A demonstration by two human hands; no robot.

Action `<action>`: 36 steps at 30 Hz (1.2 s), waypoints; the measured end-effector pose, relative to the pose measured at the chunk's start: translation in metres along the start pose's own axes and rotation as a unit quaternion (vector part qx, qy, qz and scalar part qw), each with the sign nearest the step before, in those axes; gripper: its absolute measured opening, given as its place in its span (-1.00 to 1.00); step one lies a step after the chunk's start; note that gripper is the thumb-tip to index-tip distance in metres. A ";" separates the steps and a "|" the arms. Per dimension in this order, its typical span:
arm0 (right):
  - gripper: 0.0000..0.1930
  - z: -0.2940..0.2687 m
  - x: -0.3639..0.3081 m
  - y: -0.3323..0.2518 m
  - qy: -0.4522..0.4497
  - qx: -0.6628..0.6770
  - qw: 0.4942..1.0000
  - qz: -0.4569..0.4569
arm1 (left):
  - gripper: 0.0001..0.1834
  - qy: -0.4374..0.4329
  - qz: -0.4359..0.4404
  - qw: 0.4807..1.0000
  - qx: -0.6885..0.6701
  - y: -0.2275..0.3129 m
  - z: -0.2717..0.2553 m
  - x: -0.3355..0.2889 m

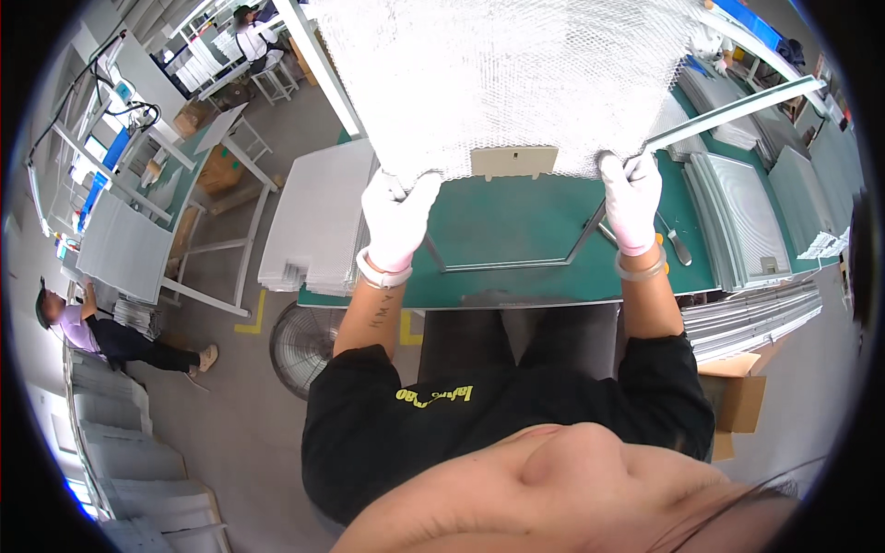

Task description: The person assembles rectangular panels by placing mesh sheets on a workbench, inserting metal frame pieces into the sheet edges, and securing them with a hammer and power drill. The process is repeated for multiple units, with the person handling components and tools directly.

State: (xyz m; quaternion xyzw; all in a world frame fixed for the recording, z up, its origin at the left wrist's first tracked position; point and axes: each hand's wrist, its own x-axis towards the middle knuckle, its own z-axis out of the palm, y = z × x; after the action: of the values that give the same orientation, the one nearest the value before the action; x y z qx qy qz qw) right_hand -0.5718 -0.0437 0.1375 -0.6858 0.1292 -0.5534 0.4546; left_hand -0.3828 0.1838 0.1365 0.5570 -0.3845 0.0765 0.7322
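The silver mesh sheet [507,78] is held over the near part of the workbench, its top edge running out of view. A beige plate [514,162] with small lower tabs sits at the middle of the sheet's near edge. The left hand [399,217], in a white glove, grips the near edge to the left of the plate; the right hand [632,201], gloved likewise, grips it near the right corner. The fingers of both hands appear closed on the edge, although some fingertips are hidden. Below the sheet, a thin grey frame [507,267] lies on the green tabletop [502,221], partly covered from view. To the left is a stack of mesh sheets [318,217]. To the right, beyond a handled tool [679,247], stand framed panels [742,217]. A round fan [300,350] is on the floor left of the person; an open cardboard box [740,405] is at the right
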 end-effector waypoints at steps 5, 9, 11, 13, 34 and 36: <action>-0.80 0.008 -0.013 0.025 -0.077 0.091 0.992 0.043 | -0.86 -0.017 -0.067 0.995 -0.068 -0.026 0.003 -0.023; -0.74 -0.006 -0.037 0.063 -0.146 0.085 0.981 0.092 | -0.69 -0.091 -0.106 0.990 -0.027 -0.066 -0.014 -0.049; -0.71 -0.011 -0.035 0.059 -0.182 0.106 0.970 0.120 | -0.64 -0.162 -0.135 0.977 0.020 -0.064 -0.027 -0.045; -0.67 -0.013 -0.017 0.030 -0.179 0.141 0.968 0.105 | -0.62 -0.247 -0.113 0.960 0.064 -0.045 -0.035 -0.015; -0.85 -0.014 -0.027 0.014 -0.062 -0.014 0.994 0.087 | -0.85 -0.077 -0.035 0.996 0.036 -0.010 -0.017 -0.014; -0.84 -0.017 -0.043 0.043 -0.104 -0.041 0.984 0.139 | -0.80 -0.084 -0.086 0.992 0.030 -0.032 -0.020 -0.034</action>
State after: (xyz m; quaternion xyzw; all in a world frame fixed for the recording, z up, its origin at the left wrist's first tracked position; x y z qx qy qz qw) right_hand -0.5876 -0.0463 0.0762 -0.7329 0.1977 -0.4053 0.5094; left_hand -0.3796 0.2005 0.0885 0.6140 -0.3932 -0.0220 0.6841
